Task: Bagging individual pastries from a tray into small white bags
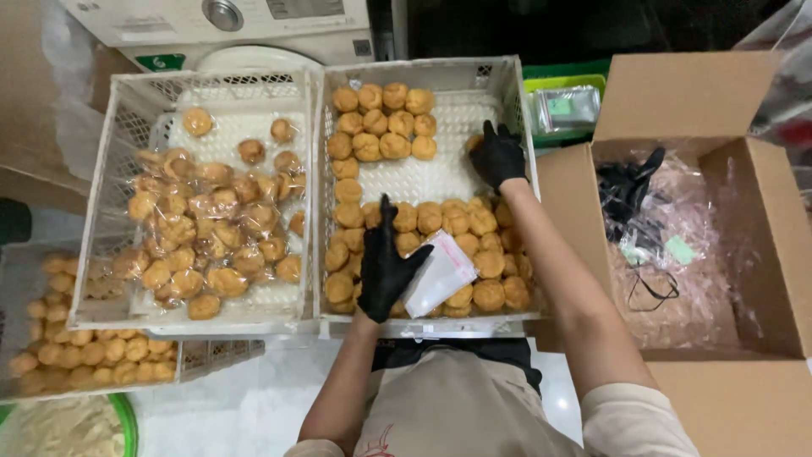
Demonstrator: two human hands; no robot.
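Two white crates are sitting side by side across the middle of the frame, their long walls touching. The right crate is holding bare buns, too many to count surely: a block of roughly a dozen at its upper left, a column down its left wall, and a thick band across the lower half. Between block and band a patch of bare white floor is lying open, the only free room inside.

The left hand, black-gloved, is resting flat and open-fingered on the lower band, its thumb lying on one clear bag that is lying on the buns just right of it. The right hand, gloved too, is reaching to the crate's upper right, close against the right wall, fingers curling over a bun there; whether it is gripping I cannot tell.

The left crate is holding wrapped buns, piled loosely, with open floor along its top edge. A third crate of buns is poking out at lower left beneath it.

At the right of the frame one open carton is standing just beside the right crate, black gloves and plastic inside. A green bin is showing at the upper middle right, a white machine at upper left.
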